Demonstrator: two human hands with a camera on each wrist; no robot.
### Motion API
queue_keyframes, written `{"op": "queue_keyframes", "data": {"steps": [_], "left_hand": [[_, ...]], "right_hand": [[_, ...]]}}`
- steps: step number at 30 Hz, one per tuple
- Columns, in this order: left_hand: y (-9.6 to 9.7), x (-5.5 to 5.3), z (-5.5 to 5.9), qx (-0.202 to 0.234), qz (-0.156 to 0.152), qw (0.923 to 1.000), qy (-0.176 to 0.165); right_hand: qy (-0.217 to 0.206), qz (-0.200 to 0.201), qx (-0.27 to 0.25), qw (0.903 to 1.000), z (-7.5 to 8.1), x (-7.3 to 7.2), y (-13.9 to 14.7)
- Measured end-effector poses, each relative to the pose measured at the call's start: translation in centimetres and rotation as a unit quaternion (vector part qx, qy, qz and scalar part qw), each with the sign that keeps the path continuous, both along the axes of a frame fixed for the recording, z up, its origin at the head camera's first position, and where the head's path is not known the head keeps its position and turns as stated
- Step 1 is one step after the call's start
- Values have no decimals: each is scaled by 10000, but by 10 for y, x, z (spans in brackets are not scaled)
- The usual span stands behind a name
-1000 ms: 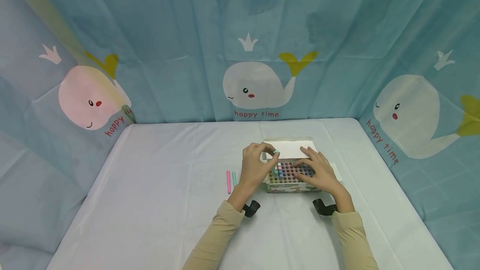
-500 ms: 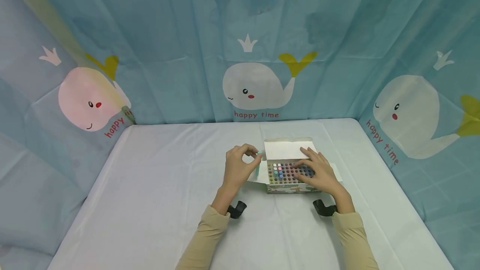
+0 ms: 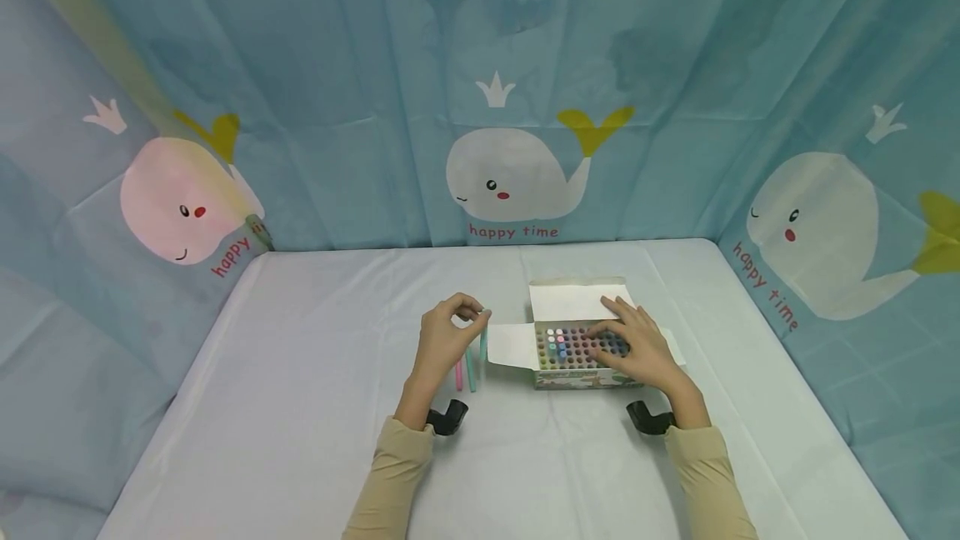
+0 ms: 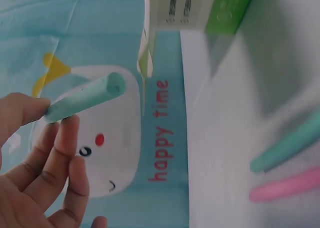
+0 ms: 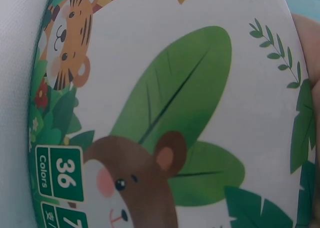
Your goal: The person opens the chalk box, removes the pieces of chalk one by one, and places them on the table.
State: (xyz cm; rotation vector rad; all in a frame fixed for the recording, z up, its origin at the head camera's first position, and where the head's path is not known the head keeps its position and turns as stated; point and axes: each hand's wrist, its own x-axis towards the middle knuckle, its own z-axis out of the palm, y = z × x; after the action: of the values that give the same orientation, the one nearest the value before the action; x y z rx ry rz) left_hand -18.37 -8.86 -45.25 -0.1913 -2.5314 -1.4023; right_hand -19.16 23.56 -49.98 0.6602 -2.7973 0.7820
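Note:
My left hand (image 3: 438,347) pinches a teal crayon (image 4: 87,96) by one end between thumb and fingertips, left of the box. In the head view this crayon hangs upright beside the box's left flap (image 3: 512,346). Below the hand, a second teal crayon (image 3: 471,372) and a pink crayon (image 3: 459,377) lie side by side on the table. The right hand (image 3: 639,347) rests over the right part of the cardboard box (image 3: 576,380), its fingers spread. Several crayons (image 3: 557,342) stand in the left part of the box's tray of holes.
The box's lid (image 3: 573,302) stands open at the back. Printed animals and "36 Colors" show on its front wall (image 5: 135,107). A white cloth covers the table (image 3: 300,407); a blue whale-print curtain (image 3: 360,190) hangs behind and at the sides.
My left hand has moved left from over the box, carrying the teal crayon out past the left flap. The right hand has stayed in place on the box.

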Motion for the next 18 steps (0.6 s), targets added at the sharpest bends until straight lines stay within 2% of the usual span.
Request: {"op": "queue_keyframes", "data": {"steps": [11, 15, 18], "left_hand": [[-30, -5, -6, -313, 229, 9967, -706], [-38, -6, -10, -429, 231, 9948, -898], [-42, -9, -15, -468, 169, 9919, -1166]], "right_hand": [[-69, 4, 18, 10000, 0, 0, -1], [-59, 24, 31, 10000, 2, 0, -1], [-25, 35, 51, 10000, 2, 0, 0]]}}
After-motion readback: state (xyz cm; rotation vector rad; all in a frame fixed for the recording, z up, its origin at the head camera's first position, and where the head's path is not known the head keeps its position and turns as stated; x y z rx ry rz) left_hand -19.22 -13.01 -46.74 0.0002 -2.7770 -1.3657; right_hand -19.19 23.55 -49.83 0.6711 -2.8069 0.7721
